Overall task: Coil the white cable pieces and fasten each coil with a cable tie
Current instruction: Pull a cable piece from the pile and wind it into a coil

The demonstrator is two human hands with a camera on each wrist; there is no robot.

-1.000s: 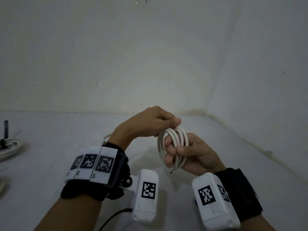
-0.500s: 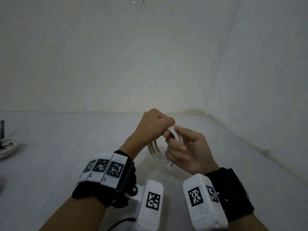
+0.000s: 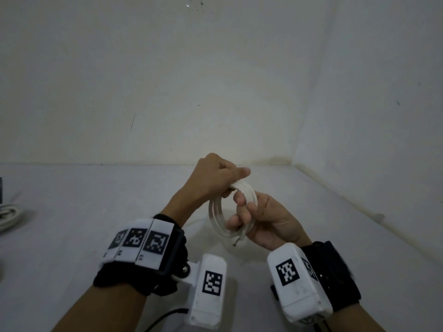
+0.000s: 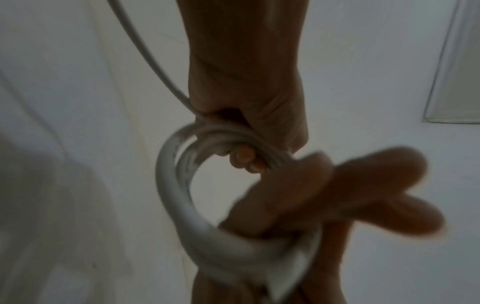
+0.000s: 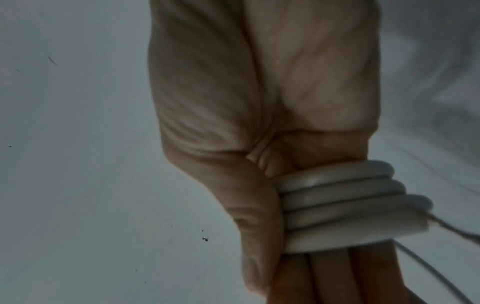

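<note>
Since 0.5 s ago: both hands have drawn apart a little and the coil, then mostly hidden between them, now stands open as a ring; the head view has barely shifted.

Nearest: wrist camera housings with black-and-white markers, a dark lead trailing from the left one toward the near edge of the white table [image 3: 72, 236].

Right hand [image 3: 266, 221]: fingers curled round the lower right arc of the white cable coil [image 3: 217, 218]; the right wrist view shows about four turns lying side by side across the fingers, thumb pressed along them. The cut end [image 3: 236, 243], a bare wire tip showing, sticks out below this grip.

Left hand [image 3: 215, 178]: fist closed on the top of the coil, thumb over the strands. The left wrist view shows a free run of cable [image 4: 145, 51] leaving the fist. So winding is probably unfinished.

Key relation: the coil is held off the table, on edge, its opening facing roughly left-right, the left hand above and farther, the right hand below and nearer. A further turn would come in over the top through the left hand.

Far left edge of the table: another white cable bundle [image 3: 9, 212], with a dark upright object [image 3: 1, 190] cut off by the frame. No loose tie is identifiable.

Beyond: plain white walls meeting in a corner at far right; a few dark specks on the back wall.
</note>
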